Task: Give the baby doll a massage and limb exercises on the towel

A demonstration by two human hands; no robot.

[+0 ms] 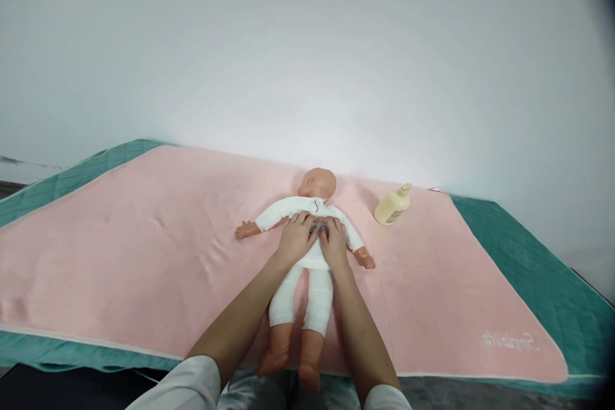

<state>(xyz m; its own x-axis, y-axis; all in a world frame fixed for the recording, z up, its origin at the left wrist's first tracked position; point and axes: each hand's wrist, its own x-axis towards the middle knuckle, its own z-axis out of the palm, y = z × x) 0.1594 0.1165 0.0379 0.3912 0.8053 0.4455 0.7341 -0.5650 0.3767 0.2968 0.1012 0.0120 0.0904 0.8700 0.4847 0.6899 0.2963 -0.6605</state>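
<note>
A baby doll point(316, 261) in white cloth lies with its head pointing away from me and its legs toward me. It seems to be face down, as a dark stitch mark shows below the neck and no face is visible. My left hand point(296, 238) rests on the left side of its upper back, fingers stretched forward. On the other side lies my right hand point(334, 239), also with fingers extended. Both thumbs come close together over the middle of the back. A small greyish patch shows between the hands, too small to make out.
A pale yellow pump bottle point(391, 206) leans or lies tilted to the right of the doll. Under everything is a pink mat point(158, 237) over a green quilted cover point(523, 250). A white wall point(307, 57) rises directly behind.
</note>
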